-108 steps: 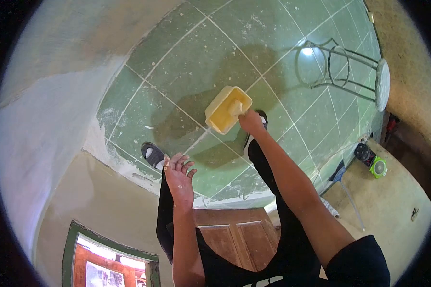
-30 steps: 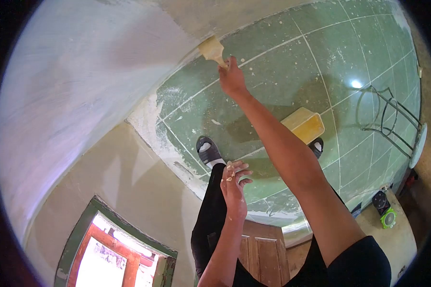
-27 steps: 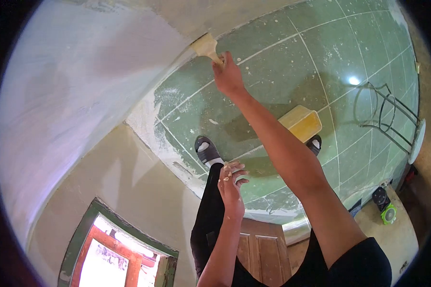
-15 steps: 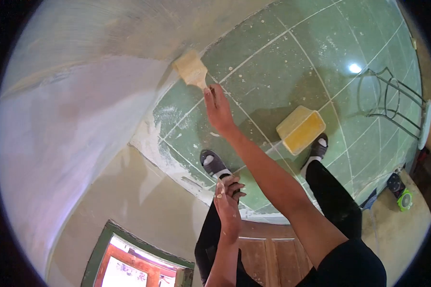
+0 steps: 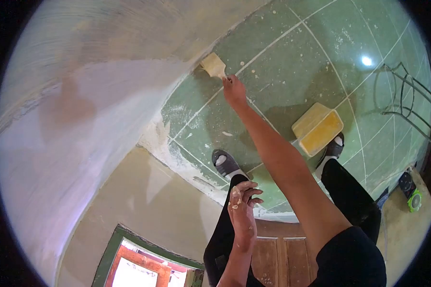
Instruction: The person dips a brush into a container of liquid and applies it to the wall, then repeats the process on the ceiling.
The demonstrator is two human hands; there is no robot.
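A wide pale brush is gripped by its handle in my right hand, the arm stretched far out. Its bristles are at the foot of the wall, by the edge of the green tiled floor; whether they touch the wall cannot be made out. My left hand is held up near my body with its fingers apart and holds nothing. White and yellowish smears mark its skin. A rectangular tub with yellow inside stands on the tiles beside my foot.
A metal-legged stool is on the right. A green and black round object lies on a pale surface at the lower right. A green-framed window is at the lower left, and wooden panels are at the bottom. My sandalled feet are on the floor.
The brush and my right hand have moved right in view, and the brush has shifted along the wall's lower edge. The whole view has shifted slightly. My left hand stays raised and empty.
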